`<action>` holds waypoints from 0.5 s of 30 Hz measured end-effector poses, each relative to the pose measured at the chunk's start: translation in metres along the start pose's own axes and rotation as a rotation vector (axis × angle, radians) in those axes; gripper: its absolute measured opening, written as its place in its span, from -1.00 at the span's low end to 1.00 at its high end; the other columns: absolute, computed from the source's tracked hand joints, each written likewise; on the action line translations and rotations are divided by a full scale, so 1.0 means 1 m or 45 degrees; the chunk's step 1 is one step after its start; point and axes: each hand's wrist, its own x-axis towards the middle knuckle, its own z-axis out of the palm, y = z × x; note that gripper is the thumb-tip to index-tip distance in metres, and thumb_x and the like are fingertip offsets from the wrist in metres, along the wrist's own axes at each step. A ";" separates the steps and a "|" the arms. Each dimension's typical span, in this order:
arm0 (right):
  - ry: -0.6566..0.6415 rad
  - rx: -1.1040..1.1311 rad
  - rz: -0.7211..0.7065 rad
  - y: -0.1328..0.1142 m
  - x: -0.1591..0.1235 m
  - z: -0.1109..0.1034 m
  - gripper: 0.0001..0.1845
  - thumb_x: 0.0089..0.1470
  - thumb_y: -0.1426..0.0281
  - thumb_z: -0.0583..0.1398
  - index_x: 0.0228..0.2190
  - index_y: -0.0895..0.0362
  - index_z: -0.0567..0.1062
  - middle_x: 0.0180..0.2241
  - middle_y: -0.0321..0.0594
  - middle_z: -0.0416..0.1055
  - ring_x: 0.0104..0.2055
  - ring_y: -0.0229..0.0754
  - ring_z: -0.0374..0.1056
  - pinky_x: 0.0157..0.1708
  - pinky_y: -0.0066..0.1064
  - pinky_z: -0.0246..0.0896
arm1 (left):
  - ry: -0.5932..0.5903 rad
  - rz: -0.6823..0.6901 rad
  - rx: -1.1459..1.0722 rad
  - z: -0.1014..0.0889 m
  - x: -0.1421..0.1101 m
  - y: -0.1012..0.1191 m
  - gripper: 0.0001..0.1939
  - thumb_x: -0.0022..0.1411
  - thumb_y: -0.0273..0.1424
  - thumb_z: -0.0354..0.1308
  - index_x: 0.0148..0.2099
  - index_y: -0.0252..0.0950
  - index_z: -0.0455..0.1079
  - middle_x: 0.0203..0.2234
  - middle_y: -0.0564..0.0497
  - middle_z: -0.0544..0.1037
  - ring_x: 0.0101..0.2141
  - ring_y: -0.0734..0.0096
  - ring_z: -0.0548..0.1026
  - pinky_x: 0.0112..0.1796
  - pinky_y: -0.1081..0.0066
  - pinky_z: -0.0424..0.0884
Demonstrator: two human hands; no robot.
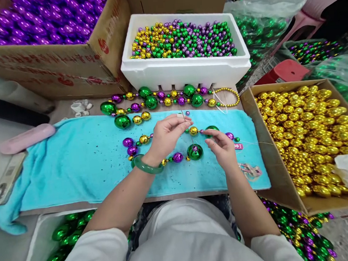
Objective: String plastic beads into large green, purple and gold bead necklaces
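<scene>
My left hand (171, 134), with a green bangle (148, 165) at its wrist, pinches a thin needle (183, 116) that points up. My right hand (223, 146) is just right of it, fingers curved and apart, close to a green bead (212, 130) and a gold bead (193, 131). Under and around both hands lies a strand of purple, gold and green beads on the turquoise towel (80, 171). Near its front are a large green bead (195, 152) and a purple bead (178, 157). My left hand and wrist hide part of the strand.
A white foam box (187, 70) of small mixed beads stands behind a finished-looking bead strand (168, 101). Cardboard boxes hold purple beads (51, 19) at left and gold beads (311, 134) at right. A pink case (28, 138) lies on the left.
</scene>
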 end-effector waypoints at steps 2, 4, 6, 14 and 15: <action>-0.112 0.030 -0.032 -0.006 0.003 0.007 -0.72 -0.02 0.26 0.29 -0.25 0.10 0.55 -0.19 -0.14 0.51 -0.40 -0.28 0.31 -0.43 -0.41 0.24 | 0.031 0.012 -0.056 0.005 -0.001 0.005 -0.90 0.14 -0.37 0.28 -0.37 -0.26 0.60 -0.40 -0.04 0.56 -0.33 0.36 0.49 -0.28 0.35 0.42; -0.192 0.073 -0.020 -0.008 0.004 0.015 -0.76 -0.03 0.24 0.30 -0.31 0.11 0.55 -0.32 -0.17 0.53 -0.39 -0.24 0.36 -0.44 -0.41 0.26 | 0.081 0.021 -0.144 0.009 -0.002 0.010 -0.89 0.16 -0.36 0.27 -0.36 -0.26 0.59 -0.44 -0.01 0.53 -0.42 0.43 0.46 -0.36 0.37 0.39; -0.207 0.102 0.032 -0.007 0.005 0.019 -0.76 -0.03 0.21 0.30 -0.38 0.13 0.55 -0.48 -0.21 0.49 -0.47 -0.25 0.36 -0.51 -0.42 0.25 | 0.099 0.027 -0.201 0.009 0.001 0.011 -0.89 0.17 -0.34 0.26 -0.33 -0.26 0.58 -0.46 0.00 0.53 -0.44 0.44 0.45 -0.35 0.36 0.38; -0.085 0.082 -0.024 -0.021 -0.011 -0.006 -0.83 -0.03 0.28 0.30 -0.41 0.13 0.59 -0.68 -0.33 0.32 -0.67 -0.34 0.17 -0.71 -0.49 0.04 | 0.149 0.025 0.970 -0.081 0.053 -0.043 -0.81 -0.02 -0.49 0.33 -0.27 -0.22 0.56 -0.26 -0.15 0.54 -0.02 -0.07 0.36 0.12 -0.02 0.06; -0.073 0.085 -0.043 -0.025 -0.014 -0.010 -0.85 -0.02 0.30 0.30 -0.40 0.12 0.60 -0.68 -0.33 0.32 -0.66 -0.34 0.17 -0.71 -0.49 0.04 | 0.142 -0.026 1.148 -0.093 0.056 -0.053 -0.80 -0.05 -0.53 0.32 -0.29 -0.24 0.56 -0.26 -0.18 0.53 0.01 -0.15 0.32 0.13 -0.09 -0.02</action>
